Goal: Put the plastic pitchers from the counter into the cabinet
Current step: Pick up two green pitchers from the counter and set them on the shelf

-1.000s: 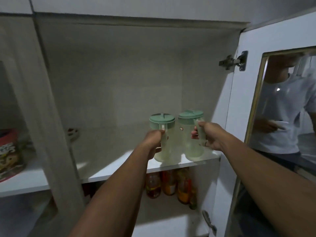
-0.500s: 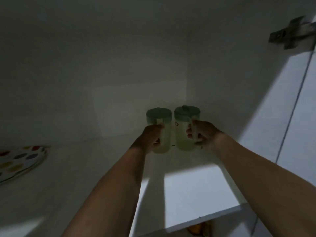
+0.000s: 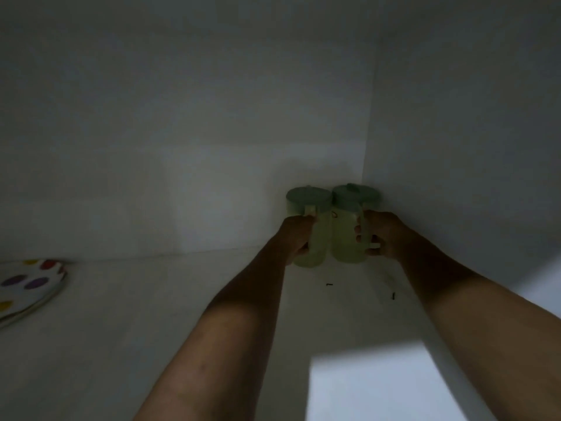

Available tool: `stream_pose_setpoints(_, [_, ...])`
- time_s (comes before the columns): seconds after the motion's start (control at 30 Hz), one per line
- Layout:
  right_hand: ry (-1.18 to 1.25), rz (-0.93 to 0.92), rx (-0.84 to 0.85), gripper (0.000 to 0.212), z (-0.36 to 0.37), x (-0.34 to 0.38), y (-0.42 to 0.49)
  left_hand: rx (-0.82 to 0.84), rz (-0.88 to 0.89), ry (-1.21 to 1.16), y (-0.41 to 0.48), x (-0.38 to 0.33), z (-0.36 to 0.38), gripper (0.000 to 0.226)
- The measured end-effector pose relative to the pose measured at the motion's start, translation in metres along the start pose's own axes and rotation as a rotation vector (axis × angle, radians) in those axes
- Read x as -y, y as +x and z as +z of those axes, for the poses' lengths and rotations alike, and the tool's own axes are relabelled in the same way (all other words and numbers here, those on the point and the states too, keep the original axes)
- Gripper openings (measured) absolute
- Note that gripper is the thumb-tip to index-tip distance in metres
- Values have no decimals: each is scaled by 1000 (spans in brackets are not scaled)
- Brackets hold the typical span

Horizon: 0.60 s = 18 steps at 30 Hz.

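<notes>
Two pale green plastic pitchers with darker green lids stand side by side deep in the cabinet's back right corner. My left hand (image 3: pixel 296 238) grips the handle of the left pitcher (image 3: pixel 312 235). My right hand (image 3: pixel 379 235) is closed around the handle of the right pitcher (image 3: pixel 346 235). Both pitchers are upright and touch each other, close to the back wall. Their bases look to be on the white shelf (image 3: pixel 151 314), though the dim light makes contact hard to judge.
A plate with coloured dots (image 3: pixel 27 287) lies at the far left of the shelf. The cabinet's right side wall (image 3: pixel 455 147) is right next to the right pitcher. Two small dark specks (image 3: pixel 329 284) lie on the shelf in front of the pitchers.
Both hands have carried the pitchers deeper into the cabinet, toward the back right corner. The view has moved inside the cabinet, so the door and lower shelf are out of sight.
</notes>
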State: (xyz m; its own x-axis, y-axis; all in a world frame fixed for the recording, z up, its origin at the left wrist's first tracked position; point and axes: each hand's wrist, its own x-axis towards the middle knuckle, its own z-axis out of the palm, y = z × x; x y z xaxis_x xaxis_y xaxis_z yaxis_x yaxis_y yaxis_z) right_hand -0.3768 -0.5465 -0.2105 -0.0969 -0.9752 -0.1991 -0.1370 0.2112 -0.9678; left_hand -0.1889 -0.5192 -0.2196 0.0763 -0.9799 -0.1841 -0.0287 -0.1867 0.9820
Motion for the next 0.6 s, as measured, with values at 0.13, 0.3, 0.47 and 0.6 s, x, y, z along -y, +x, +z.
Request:
stream_pose_setpoints(0.13, [-16, 1, -30, 59, -1, -1, 13, -50, 32, 45, 6, 2, -3, 41])
stream_pose_setpoints(0.3, [-85, -27, -82, 76, -3, -3, 1, -120, 35, 78, -15, 0, -7, 44])
stream_pose_setpoints(0.47, [-204, -175, -228, 72, -13, 0, -36, -189, 84, 127, -69, -6, -10, 42])
stream_pose_setpoints(0.6, [-263, -273, -182, 68, -19, 2, -86, -218, 136, 175, -135, -11, -14, 40])
